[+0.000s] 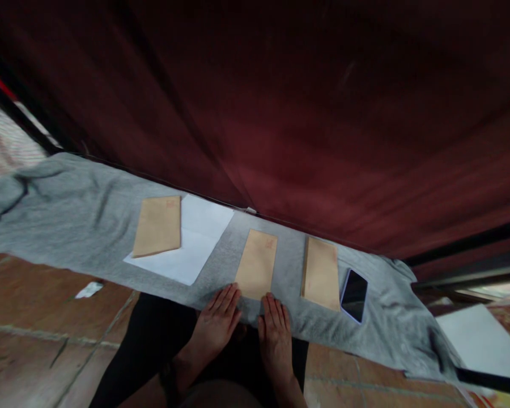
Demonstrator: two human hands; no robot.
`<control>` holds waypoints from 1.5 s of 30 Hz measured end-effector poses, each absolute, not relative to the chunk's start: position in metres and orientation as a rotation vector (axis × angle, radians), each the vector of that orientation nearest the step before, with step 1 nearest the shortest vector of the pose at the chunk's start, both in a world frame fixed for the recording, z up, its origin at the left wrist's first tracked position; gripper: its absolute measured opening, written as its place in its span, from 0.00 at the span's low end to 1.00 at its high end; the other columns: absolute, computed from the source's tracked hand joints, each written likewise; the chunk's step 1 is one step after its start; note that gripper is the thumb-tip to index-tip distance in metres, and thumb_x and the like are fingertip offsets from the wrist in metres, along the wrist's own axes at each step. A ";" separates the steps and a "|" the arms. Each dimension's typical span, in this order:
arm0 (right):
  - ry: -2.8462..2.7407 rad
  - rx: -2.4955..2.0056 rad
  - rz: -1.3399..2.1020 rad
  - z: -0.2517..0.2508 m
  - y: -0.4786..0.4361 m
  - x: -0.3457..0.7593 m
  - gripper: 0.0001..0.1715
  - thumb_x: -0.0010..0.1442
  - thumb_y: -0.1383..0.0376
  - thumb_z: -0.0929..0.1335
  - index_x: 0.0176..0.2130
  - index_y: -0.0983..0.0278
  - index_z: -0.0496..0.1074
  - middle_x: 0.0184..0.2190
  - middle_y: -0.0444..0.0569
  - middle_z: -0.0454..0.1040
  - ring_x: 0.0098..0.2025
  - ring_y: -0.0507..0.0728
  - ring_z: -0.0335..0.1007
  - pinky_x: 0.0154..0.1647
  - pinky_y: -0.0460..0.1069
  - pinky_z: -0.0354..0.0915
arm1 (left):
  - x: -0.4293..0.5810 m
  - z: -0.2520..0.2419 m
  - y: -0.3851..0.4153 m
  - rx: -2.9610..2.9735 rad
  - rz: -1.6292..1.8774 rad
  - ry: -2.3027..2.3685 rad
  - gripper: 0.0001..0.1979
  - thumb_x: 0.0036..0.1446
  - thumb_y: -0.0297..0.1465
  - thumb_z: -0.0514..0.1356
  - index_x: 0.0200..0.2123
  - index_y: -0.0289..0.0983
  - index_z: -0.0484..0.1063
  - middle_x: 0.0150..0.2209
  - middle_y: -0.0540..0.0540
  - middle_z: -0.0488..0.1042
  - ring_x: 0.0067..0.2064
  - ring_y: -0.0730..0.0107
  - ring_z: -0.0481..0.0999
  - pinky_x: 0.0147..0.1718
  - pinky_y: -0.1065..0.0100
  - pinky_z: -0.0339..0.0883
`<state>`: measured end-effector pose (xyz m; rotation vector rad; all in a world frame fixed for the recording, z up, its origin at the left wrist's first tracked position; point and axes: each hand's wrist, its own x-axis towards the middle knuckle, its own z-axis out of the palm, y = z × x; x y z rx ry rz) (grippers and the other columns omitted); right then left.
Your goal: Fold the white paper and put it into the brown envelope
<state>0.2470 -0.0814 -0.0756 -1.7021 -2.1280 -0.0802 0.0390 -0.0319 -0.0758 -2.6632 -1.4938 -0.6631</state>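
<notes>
A single brown envelope lies flat on the grey cloth, with a small red print near its top right corner. My left hand rests at its lower left corner, fingers laid out flat. At the lower right corner the fingertips of my right hand touch the envelope's bottom edge, and that hand lies flat too. Neither hand grasps anything. To the left, a stack of brown envelopes partly covers white paper. Another brown stack lies to the right.
A phone lies right of the right-hand stack on the grey cloth. Dark red fabric hangs behind the far edge. A white sheet-like object is at the far right. A white scrap lies on the tiled floor.
</notes>
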 end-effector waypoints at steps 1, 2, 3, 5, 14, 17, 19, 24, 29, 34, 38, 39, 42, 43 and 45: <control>-2.120 -1.698 -0.082 -0.076 -0.081 0.247 0.30 0.72 0.66 0.58 0.70 0.65 0.54 0.65 0.56 0.64 0.68 0.61 0.58 0.66 0.62 0.58 | 0.038 -0.075 -0.031 -2.657 -0.671 -1.526 0.21 0.68 0.35 0.51 0.59 0.34 0.70 0.63 0.38 0.69 0.63 0.53 0.69 0.59 0.54 0.63; -2.114 -1.693 -0.084 -0.076 -0.081 0.246 0.29 0.72 0.66 0.58 0.69 0.65 0.54 0.65 0.56 0.65 0.68 0.61 0.58 0.66 0.62 0.58 | 0.037 -0.074 -0.030 -2.657 -0.679 -1.559 0.21 0.68 0.35 0.51 0.59 0.35 0.71 0.62 0.38 0.69 0.62 0.53 0.70 0.59 0.55 0.64; -2.109 -1.690 -0.086 -0.076 -0.081 0.246 0.29 0.72 0.67 0.58 0.69 0.66 0.54 0.65 0.56 0.65 0.68 0.61 0.58 0.66 0.62 0.58 | 0.037 -0.071 -0.029 -2.661 -0.689 -1.597 0.20 0.68 0.34 0.51 0.58 0.36 0.71 0.62 0.39 0.70 0.61 0.53 0.70 0.58 0.54 0.65; -2.093 -1.692 -0.090 -0.076 -0.081 0.244 0.29 0.71 0.67 0.58 0.69 0.66 0.56 0.65 0.56 0.65 0.68 0.61 0.58 0.66 0.62 0.57 | 0.039 -0.065 -0.025 -2.671 -0.725 -1.700 0.19 0.67 0.33 0.51 0.58 0.38 0.71 0.60 0.40 0.72 0.59 0.54 0.72 0.56 0.54 0.67; -2.033 -1.673 -0.080 -0.070 -0.077 0.241 0.27 0.70 0.67 0.59 0.66 0.65 0.61 0.62 0.56 0.69 0.65 0.60 0.62 0.65 0.61 0.58 | 0.056 -0.059 0.007 -2.567 -1.088 -2.101 0.24 0.60 0.31 0.56 0.59 0.33 0.68 0.42 0.40 0.76 0.45 0.53 0.74 0.46 0.53 0.71; -2.001 -1.656 -0.077 -0.069 -0.075 0.240 0.27 0.70 0.67 0.59 0.66 0.63 0.62 0.61 0.55 0.71 0.64 0.60 0.65 0.65 0.61 0.59 | 0.056 -0.064 0.016 -2.544 -1.172 -2.191 0.27 0.57 0.30 0.58 0.61 0.33 0.66 0.37 0.43 0.76 0.42 0.55 0.75 0.44 0.54 0.71; -1.990 -1.657 -0.064 -0.068 -0.074 0.240 0.27 0.69 0.68 0.58 0.65 0.63 0.62 0.60 0.56 0.71 0.63 0.60 0.66 0.64 0.61 0.59 | 0.054 -0.065 0.020 -2.556 -1.266 -2.256 0.30 0.54 0.29 0.59 0.62 0.34 0.65 0.34 0.46 0.75 0.39 0.58 0.76 0.42 0.57 0.71; -1.971 -1.693 -0.014 -0.068 -0.070 0.239 0.25 0.69 0.68 0.58 0.63 0.64 0.65 0.58 0.56 0.73 0.60 0.61 0.68 0.63 0.61 0.60 | 0.058 -0.058 0.024 -2.591 -1.630 -2.509 0.29 0.53 0.30 0.59 0.60 0.35 0.67 0.29 0.51 0.74 0.31 0.65 0.75 0.35 0.64 0.70; -1.862 -1.746 -0.018 -0.064 -0.064 0.236 0.26 0.70 0.63 0.59 0.65 0.62 0.63 0.54 0.58 0.75 0.56 0.64 0.70 0.55 0.59 0.67 | 0.076 -0.040 0.016 -2.698 -1.945 -2.512 0.25 0.54 0.31 0.59 0.56 0.33 0.69 0.28 0.51 0.73 0.31 0.68 0.74 0.34 0.67 0.70; -1.672 -1.745 0.159 -0.054 -0.056 0.234 0.24 0.69 0.66 0.59 0.60 0.60 0.70 0.48 0.55 0.76 0.44 0.61 0.75 0.44 0.54 0.71 | 0.097 -0.016 -0.001 -2.910 -2.016 -2.357 0.26 0.58 0.36 0.61 0.59 0.36 0.68 0.32 0.49 0.76 0.34 0.68 0.76 0.37 0.66 0.71; -1.329 -1.689 0.466 -0.045 -0.052 0.243 0.19 0.68 0.60 0.60 0.42 0.63 0.78 0.36 0.53 0.78 0.35 0.58 0.75 0.37 0.51 0.71 | 0.101 -0.022 -0.009 -2.901 -2.096 -2.395 0.25 0.61 0.43 0.59 0.58 0.38 0.71 0.41 0.44 0.78 0.43 0.64 0.77 0.44 0.63 0.72; -1.219 -1.674 0.562 -0.043 -0.051 0.246 0.19 0.67 0.57 0.62 0.38 0.64 0.77 0.33 0.52 0.78 0.33 0.58 0.75 0.36 0.51 0.71 | 0.101 -0.028 -0.010 -2.838 -2.092 -2.468 0.24 0.61 0.43 0.59 0.57 0.38 0.72 0.42 0.43 0.78 0.43 0.63 0.78 0.45 0.62 0.72; -0.896 -1.568 0.838 -0.044 -0.051 0.249 0.21 0.63 0.50 0.67 0.36 0.65 0.76 0.29 0.50 0.79 0.31 0.58 0.76 0.35 0.52 0.73 | 0.101 -0.044 -0.010 -2.719 -2.080 -2.708 0.26 0.58 0.44 0.61 0.54 0.34 0.74 0.37 0.43 0.79 0.38 0.62 0.78 0.41 0.61 0.73; -0.804 -1.519 0.907 -0.046 -0.052 0.248 0.21 0.60 0.49 0.69 0.36 0.66 0.76 0.29 0.51 0.79 0.31 0.59 0.77 0.36 0.53 0.74 | 0.103 -0.048 -0.010 -2.722 -2.098 -2.766 0.27 0.57 0.44 0.62 0.54 0.34 0.74 0.35 0.44 0.78 0.36 0.63 0.78 0.39 0.62 0.73; -0.655 -1.425 1.031 -0.053 -0.054 0.243 0.22 0.55 0.49 0.72 0.36 0.66 0.76 0.31 0.52 0.80 0.33 0.60 0.78 0.38 0.54 0.75 | 0.107 -0.051 -0.011 -2.756 -2.204 -2.815 0.27 0.55 0.45 0.63 0.52 0.34 0.74 0.33 0.45 0.78 0.35 0.64 0.78 0.36 0.63 0.72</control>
